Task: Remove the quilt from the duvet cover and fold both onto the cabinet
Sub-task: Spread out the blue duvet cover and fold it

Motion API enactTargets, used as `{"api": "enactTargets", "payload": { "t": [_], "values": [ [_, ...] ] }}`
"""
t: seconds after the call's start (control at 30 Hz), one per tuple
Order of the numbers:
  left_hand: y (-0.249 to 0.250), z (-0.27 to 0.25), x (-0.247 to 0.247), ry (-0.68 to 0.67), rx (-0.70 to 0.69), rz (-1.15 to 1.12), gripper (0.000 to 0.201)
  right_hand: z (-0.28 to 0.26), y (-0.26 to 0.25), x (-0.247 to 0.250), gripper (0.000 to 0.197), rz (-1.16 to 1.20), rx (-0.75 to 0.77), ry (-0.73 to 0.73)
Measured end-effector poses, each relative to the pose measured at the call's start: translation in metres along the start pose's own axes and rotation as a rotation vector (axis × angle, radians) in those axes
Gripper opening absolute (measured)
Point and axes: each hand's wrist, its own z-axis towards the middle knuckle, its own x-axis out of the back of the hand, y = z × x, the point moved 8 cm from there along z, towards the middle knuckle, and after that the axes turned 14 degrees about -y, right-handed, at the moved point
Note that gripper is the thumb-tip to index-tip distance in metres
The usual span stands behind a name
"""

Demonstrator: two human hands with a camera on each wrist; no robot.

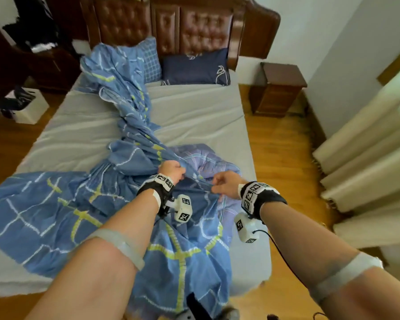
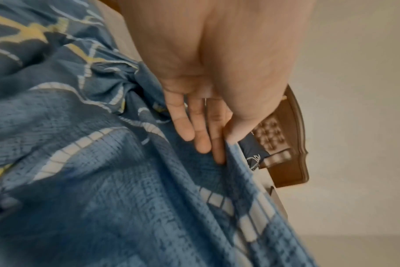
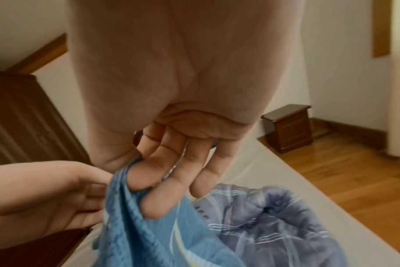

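Note:
A blue duvet cover [image 1: 129, 125] with white and yellow crosses lies bunched along the bed, from the pillows down over the foot. The lavender quilt [image 1: 208, 162] shows at the bed's right side, partly under the cover's edge. My left hand [image 1: 173, 170] grips a gathered fold of the cover above the quilt. In the left wrist view the left hand [image 2: 217, 137] pinches the cover [image 2: 126, 198] between thumb and fingers. My right hand [image 1: 219, 185] pinches the cover's edge close by. The right wrist view shows the right hand [image 3: 137, 177] holding blue cloth [image 3: 149, 234] above the quilt [image 3: 274, 216].
The bed [image 1: 194, 116] has a grey sheet, two blue pillows [image 1: 194, 68] and a brown tufted headboard [image 1: 194, 26]. A small wooden nightstand [image 1: 277, 88] stands right of the bed. A dark cabinet [image 1: 51, 65] with clothes stands at the left. Pale curtains [image 1: 367, 158] hang on the right over the wooden floor.

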Motion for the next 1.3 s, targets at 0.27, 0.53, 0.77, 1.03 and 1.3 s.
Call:
{"api": "enactTargets", "payload": {
  "t": [0.27, 0.53, 0.77, 1.03, 1.3],
  "values": [
    [0.11, -0.027, -0.002, 0.058, -0.405, 0.102, 0.005, -0.003, 0.023, 0.03, 0.005, -0.02, -0.074, -0.004],
    [0.139, -0.01, -0.021, -0.03, -0.348, 0.191, 0.013, 0.035, 0.013, 0.116, 0.029, 0.157, 0.08, 0.112],
    [0.156, -0.002, -0.081, -0.034, -0.105, 0.063, 0.03, 0.08, 0.01, 0.152, 0.048, 0.198, 0.227, -0.167],
    [0.178, -0.056, -0.148, 0.09, 0.084, -0.161, 0.025, 0.081, 0.048, 0.154, 0.039, 0.255, 0.196, -0.387],
    [0.211, -0.096, -0.167, 0.435, 0.056, -0.317, 0.023, 0.069, 0.032, 0.145, 0.029, -0.121, 0.441, -0.398]
  ]
}}
